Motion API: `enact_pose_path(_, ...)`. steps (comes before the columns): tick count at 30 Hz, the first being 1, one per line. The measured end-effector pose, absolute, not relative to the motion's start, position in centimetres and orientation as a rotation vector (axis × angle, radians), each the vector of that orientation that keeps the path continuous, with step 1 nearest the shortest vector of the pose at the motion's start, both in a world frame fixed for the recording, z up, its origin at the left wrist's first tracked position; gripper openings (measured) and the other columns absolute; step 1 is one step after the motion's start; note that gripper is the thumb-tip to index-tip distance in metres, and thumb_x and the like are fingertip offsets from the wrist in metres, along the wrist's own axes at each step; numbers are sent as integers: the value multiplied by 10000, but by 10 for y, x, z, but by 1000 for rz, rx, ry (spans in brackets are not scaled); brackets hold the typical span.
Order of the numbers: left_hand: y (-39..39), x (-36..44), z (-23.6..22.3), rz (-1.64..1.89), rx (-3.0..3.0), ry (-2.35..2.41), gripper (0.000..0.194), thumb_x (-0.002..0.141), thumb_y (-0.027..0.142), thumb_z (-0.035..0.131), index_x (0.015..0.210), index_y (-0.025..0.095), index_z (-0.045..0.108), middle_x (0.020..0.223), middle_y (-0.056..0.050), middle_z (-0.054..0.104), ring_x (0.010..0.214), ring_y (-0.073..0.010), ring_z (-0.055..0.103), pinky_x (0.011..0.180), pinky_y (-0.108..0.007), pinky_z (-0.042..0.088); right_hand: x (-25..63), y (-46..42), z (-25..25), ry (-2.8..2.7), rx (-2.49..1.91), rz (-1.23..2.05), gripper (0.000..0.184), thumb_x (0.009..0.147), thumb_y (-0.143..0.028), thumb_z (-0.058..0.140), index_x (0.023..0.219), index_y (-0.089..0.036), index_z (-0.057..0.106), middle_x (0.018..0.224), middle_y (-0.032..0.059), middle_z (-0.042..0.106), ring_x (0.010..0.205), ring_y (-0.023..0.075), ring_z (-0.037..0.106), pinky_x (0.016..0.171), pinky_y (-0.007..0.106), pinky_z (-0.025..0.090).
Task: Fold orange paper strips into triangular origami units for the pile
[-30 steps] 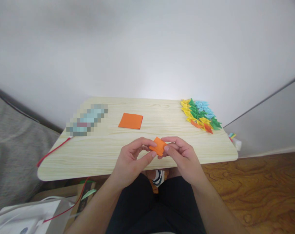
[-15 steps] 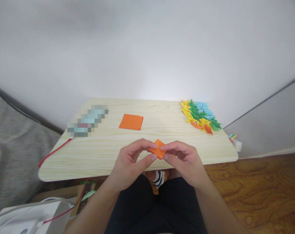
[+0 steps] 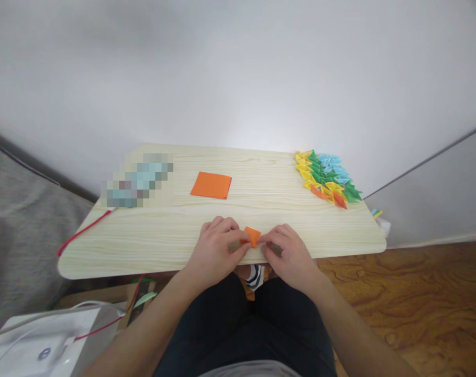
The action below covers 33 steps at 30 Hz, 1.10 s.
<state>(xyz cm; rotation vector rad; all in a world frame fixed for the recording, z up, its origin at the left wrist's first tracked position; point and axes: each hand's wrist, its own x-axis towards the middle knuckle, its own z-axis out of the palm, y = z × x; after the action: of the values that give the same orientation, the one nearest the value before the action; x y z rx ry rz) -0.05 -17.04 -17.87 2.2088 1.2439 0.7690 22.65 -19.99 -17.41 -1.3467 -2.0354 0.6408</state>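
Note:
Between my two hands is a small folded piece of orange paper (image 3: 253, 235), near the front edge of the pale wooden table (image 3: 151, 241). My left hand (image 3: 219, 248) pinches its left side between thumb and fingers. At its right side, my right hand (image 3: 288, 255) has the fingertips closed on the paper's edge. Some of the paper is hidden behind the fingertips. Beyond my hands lies a stack of square orange paper sheets (image 3: 211, 185).
At the table's back right sit several folded paper pieces (image 3: 320, 173) in yellow, green, blue and orange. A pixelated object (image 3: 143, 180) with a red cable (image 3: 84, 230) lies at the left. A white wall (image 3: 238, 73) stands behind the table.
The folded orange paper has been lowered towards the tabletop and now shows a smaller face. My hands have come down with it, fingers curled closer. The view has tilted slightly.

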Motion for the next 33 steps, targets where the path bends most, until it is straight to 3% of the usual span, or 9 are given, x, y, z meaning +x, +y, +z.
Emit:
enact_pose_path(7,-160,-7,-175,701,2286,1137,148,874,193,723,985,282,764,1102,-30,741,1109,-268,590,1008,-431,384,226,-183,-174,-2140,-1287,545,316,884,-102,679,1153,-250,752,1134,83,726,1090,299,599,982,491,495)
enact_pose_path(17,-154,-13,-174,653,2498,1013,148,1007,225,588,1053,268,722,1140,-6,781,1120,-217,667,1034,-414,390,229,-180,-182,-2213,-1259,522,252,919,-145,706,1147,-245,743,1111,76,714,1064,278,603,950,472,488)
enact_pose_path(27,-166,-11,-183,754,2408,1126,175,990,157,580,1026,261,717,1210,5,774,1189,-186,684,1190,-461,314,222,-183,-187,-2174,-1286,454,121,997,-226,660,1077,-226,751,1041,74,716,1010,257,608,895,445,493)
enact_pose_path(33,-167,-10,-183,788,2356,1200,120,975,209,623,962,236,740,1100,-35,742,1100,-218,641,1035,-421,442,221,-184,-186,-2187,-1315,430,115,1015,-225,633,1028,-215,747,1036,70,714,1006,253,601,887,439,483)
